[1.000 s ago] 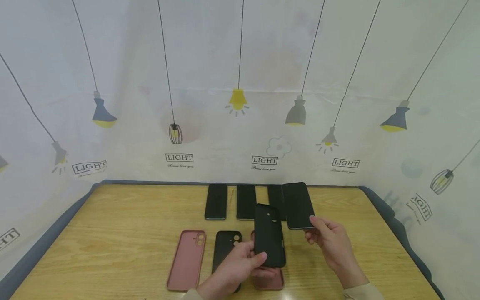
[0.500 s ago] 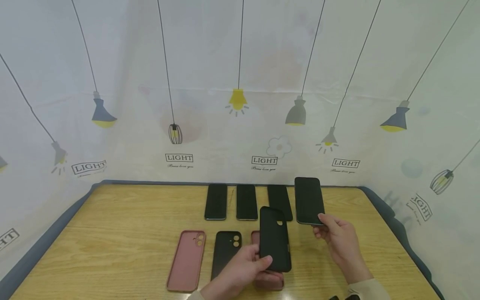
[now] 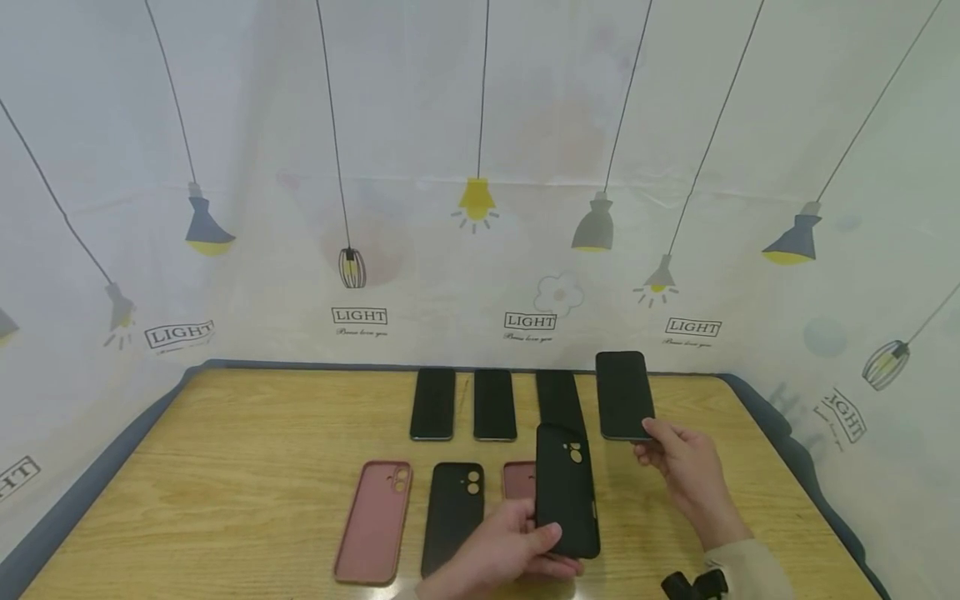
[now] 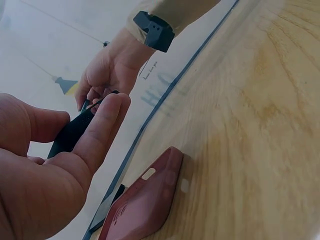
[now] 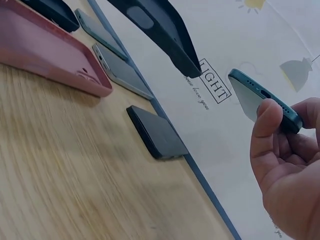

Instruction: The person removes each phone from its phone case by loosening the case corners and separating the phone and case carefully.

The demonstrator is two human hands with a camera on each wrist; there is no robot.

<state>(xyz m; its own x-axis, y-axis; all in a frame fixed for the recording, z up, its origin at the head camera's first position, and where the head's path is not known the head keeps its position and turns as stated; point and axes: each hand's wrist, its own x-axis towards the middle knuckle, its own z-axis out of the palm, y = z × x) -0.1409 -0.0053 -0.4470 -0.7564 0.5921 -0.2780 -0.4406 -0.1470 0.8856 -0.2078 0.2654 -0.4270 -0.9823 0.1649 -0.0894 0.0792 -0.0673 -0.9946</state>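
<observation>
In the head view my left hand (image 3: 513, 540) holds a black phone case (image 3: 567, 500) by its lower left, thumb on top and fingers beneath. The case is raised over the table and partly covers a pink case (image 3: 517, 480). My right hand (image 3: 686, 467) pinches a phone (image 3: 625, 395) at its lower right corner, dark screen facing me. The right wrist view shows that phone's teal edge (image 5: 267, 95) with its port. Phone and case are apart. The left wrist view has the left fingers (image 4: 100, 132) stretched along under the case.
Three dark phones lie in a row at the back: one phone (image 3: 432, 404) on the left, a middle phone (image 3: 494, 404) and a right phone (image 3: 558, 400). Nearer lie another pink case (image 3: 373, 521) and a black case (image 3: 453, 510). A patterned curtain (image 3: 420, 275) stands behind the wooden table (image 3: 225, 467).
My right hand has moved the phone right and slightly up, away from the back row's right phone. The left hand has brought the black case right and toward me.
</observation>
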